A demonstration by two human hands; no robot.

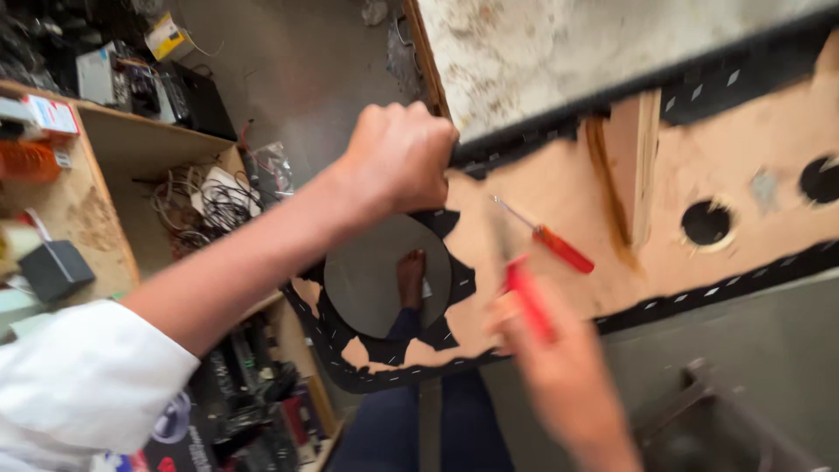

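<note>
Over a cluttered workshop floor, a wooden speaker panel [559, 253] is lying across the person's lap. The left hand [398, 157] is clamped on its upper edge; the right hand [551, 367], blurred, is gripping a red-handled tool [529, 297] near the panel's round cutout [384, 275]. Steadying the panel firmly would keep the tip from slipping. A second screwdriver [546, 236] is resting on the panel.

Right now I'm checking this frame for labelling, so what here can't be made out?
- Head view: right hand and its red-handled tool are motion-blurred; the tool's tip and the grip are unclear.
- Left hand fist hides what it grips at the board edge.
- Board is cut off at the right edge.
- Shelf clutter: too small.
</note>
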